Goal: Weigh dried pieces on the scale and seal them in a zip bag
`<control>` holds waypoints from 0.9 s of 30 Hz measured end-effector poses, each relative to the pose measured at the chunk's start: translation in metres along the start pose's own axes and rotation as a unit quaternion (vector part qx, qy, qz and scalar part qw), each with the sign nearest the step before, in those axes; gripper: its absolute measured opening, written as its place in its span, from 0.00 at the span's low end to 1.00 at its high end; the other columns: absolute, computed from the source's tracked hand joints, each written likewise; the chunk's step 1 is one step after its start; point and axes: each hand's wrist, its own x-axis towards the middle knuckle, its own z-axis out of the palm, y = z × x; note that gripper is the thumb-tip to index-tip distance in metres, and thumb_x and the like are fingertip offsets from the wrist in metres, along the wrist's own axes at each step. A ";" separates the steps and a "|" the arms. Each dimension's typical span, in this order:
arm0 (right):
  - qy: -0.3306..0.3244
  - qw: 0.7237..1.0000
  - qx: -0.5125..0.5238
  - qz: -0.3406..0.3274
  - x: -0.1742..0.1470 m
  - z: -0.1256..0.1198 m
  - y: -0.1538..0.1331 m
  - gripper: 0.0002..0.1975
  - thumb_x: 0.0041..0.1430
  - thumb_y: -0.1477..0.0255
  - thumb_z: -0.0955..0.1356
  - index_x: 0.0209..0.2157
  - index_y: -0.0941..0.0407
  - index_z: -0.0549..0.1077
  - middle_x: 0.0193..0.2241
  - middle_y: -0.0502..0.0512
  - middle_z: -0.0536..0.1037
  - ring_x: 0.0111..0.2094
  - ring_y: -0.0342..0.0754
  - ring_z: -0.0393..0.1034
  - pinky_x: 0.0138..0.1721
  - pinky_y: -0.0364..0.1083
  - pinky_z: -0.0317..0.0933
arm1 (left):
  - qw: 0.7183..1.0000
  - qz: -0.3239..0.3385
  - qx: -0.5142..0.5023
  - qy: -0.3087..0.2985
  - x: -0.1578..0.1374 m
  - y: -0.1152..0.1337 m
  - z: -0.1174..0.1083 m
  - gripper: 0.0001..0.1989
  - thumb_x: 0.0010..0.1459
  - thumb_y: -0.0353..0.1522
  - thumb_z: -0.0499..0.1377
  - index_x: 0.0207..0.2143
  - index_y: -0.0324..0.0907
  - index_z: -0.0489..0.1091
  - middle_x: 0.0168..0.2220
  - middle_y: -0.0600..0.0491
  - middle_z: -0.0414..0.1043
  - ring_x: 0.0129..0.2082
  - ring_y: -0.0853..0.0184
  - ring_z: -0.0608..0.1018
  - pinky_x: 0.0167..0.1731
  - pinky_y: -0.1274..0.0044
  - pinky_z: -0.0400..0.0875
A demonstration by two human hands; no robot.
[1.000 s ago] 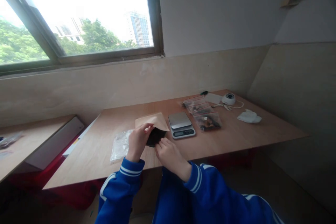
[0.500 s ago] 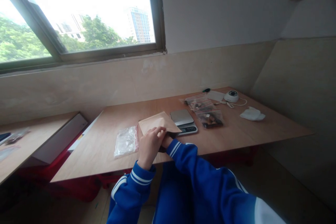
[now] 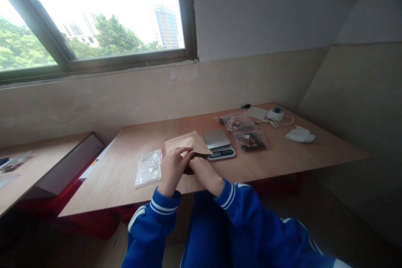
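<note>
A brown kraft paper bag (image 3: 184, 140) lies on the table with its mouth toward me. My left hand (image 3: 172, 169) is closed on the bag's near edge, thumb and fingers pinching the paper. My right hand (image 3: 204, 171) reaches to the dark opening of the bag, and its fingertips are hidden there. Whether it holds anything does not show. Just right of the bag stands a digital kitchen scale (image 3: 216, 137) with a metal top and a dark display. To the left is a stack of clear zip bags (image 3: 147, 169) with red seals.
Several zip bags with dark brown pieces (image 3: 249, 140) lie right of the scale. Behind them are a white card (image 3: 257, 113) and a white dome camera (image 3: 276, 113) with its cable. A crumpled white tissue (image 3: 300, 134) is at the right. Another table (image 3: 59, 150) stands to the left.
My right hand has drawn back a little from the bag's mouth, so its back and wrist now show. The left hand stays on the bag's edge.
</note>
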 end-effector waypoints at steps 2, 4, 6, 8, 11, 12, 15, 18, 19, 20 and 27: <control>-0.023 0.999 -0.025 0.009 -0.004 -0.010 -0.003 0.13 0.61 0.81 0.63 0.42 0.59 0.76 0.38 0.61 0.80 0.39 0.53 0.76 0.42 0.49 0.71 | 0.999 -0.010 -0.044 -0.019 0.005 -0.004 -0.004 0.13 0.55 0.42 0.59 0.38 0.48 0.78 0.40 0.53 0.79 0.30 0.64 0.78 0.32 0.75 0.69; -0.044 0.998 -0.055 0.005 -0.006 -0.018 -0.005 0.13 0.61 0.82 0.62 0.43 0.60 0.75 0.40 0.61 0.80 0.41 0.53 0.76 0.44 0.49 0.70 | 0.994 -0.011 -0.098 -0.047 0.008 -0.006 -0.008 0.14 0.54 0.41 0.59 0.39 0.46 0.78 0.39 0.52 0.80 0.30 0.64 0.79 0.32 0.75 0.71; -0.045 0.996 -0.081 -0.010 -0.007 -0.024 -0.006 0.13 0.61 0.83 0.63 0.44 0.62 0.74 0.41 0.64 0.79 0.43 0.54 0.75 0.45 0.50 0.70 | 0.988 -0.008 -0.136 -0.068 0.011 -0.008 -0.012 0.15 0.53 0.41 0.59 0.40 0.44 0.78 0.39 0.51 0.80 0.31 0.63 0.79 0.32 0.75 0.72; -0.025 0.995 -0.096 -0.026 -0.008 -0.029 -0.005 0.13 0.60 0.84 0.63 0.45 0.63 0.73 0.42 0.65 0.78 0.45 0.54 0.74 0.46 0.50 0.69 | 0.984 -0.002 -0.156 -0.081 0.013 -0.010 -0.016 0.16 0.53 0.41 0.59 0.40 0.43 0.77 0.40 0.50 0.80 0.32 0.62 0.80 0.33 0.75 0.73; 0.026 0.995 -0.081 -0.058 -0.011 -0.033 -0.001 0.12 0.61 0.83 0.63 0.44 0.61 0.73 0.42 0.62 0.78 0.45 0.51 0.73 0.47 0.49 0.69 | 0.978 0.005 -0.186 -0.095 0.017 -0.015 -0.021 0.17 0.52 0.41 0.61 0.41 0.42 0.77 0.42 0.49 0.79 0.36 0.61 0.80 0.37 0.74 0.74; 0.046 0.994 -0.069 -0.071 -0.012 -0.034 0.001 0.12 0.61 0.83 0.63 0.44 0.60 0.74 0.41 0.60 0.78 0.45 0.51 0.73 0.47 0.48 0.69 | 0.976 0.006 -0.196 -0.097 0.018 -0.017 -0.022 0.17 0.52 0.41 0.61 0.41 0.41 0.77 0.42 0.49 0.79 0.38 0.61 0.80 0.38 0.74 0.74; 0.110 0.988 -0.044 -0.103 -0.014 -0.034 0.007 0.13 0.61 0.82 0.62 0.43 0.58 0.74 0.41 0.58 0.78 0.45 0.49 0.73 0.48 0.48 0.68 | 0.971 0.008 -0.220 -0.091 0.021 -0.021 -0.023 0.18 0.52 0.42 0.61 0.41 0.40 0.77 0.42 0.48 0.79 0.41 0.59 0.80 0.40 0.74 0.74; 0.144 0.982 -0.050 -0.114 -0.014 -0.030 0.013 0.13 0.62 0.81 0.63 0.45 0.57 0.74 0.43 0.58 0.78 0.46 0.50 0.73 0.49 0.49 0.68 | 0.967 0.006 -0.241 -0.086 0.023 -0.022 -0.021 0.19 0.51 0.42 0.61 0.41 0.39 0.77 0.42 0.48 0.79 0.43 0.58 0.79 0.41 0.73 0.75; 0.146 0.981 -0.055 -0.113 -0.014 -0.029 0.014 0.14 0.62 0.81 0.63 0.45 0.57 0.74 0.43 0.58 0.78 0.45 0.51 0.73 0.49 0.50 0.69 | 0.965 0.004 -0.250 -0.084 0.024 -0.022 -0.021 0.19 0.51 0.42 0.61 0.41 0.40 0.77 0.42 0.48 0.79 0.43 0.58 0.79 0.41 0.72 0.75; 0.147 0.981 -0.058 -0.111 -0.014 -0.027 0.015 0.14 0.62 0.80 0.63 0.46 0.56 0.74 0.43 0.58 0.78 0.46 0.51 0.73 0.48 0.51 0.69 | 0.962 0.002 -0.259 -0.082 0.024 -0.021 -0.020 0.19 0.51 0.42 0.61 0.41 0.39 0.77 0.42 0.48 0.79 0.43 0.57 0.79 0.42 0.71 0.75; 0.189 0.973 -0.038 -0.126 -0.008 -0.029 0.017 0.17 0.65 0.77 0.60 0.52 0.53 0.70 0.50 0.56 0.74 0.54 0.48 0.68 0.56 0.50 0.65 | 0.955 -0.016 -0.290 -0.062 0.031 -0.016 -0.021 0.20 0.50 0.41 0.63 0.41 0.37 0.77 0.41 0.45 0.79 0.43 0.57 0.79 0.45 0.69 0.73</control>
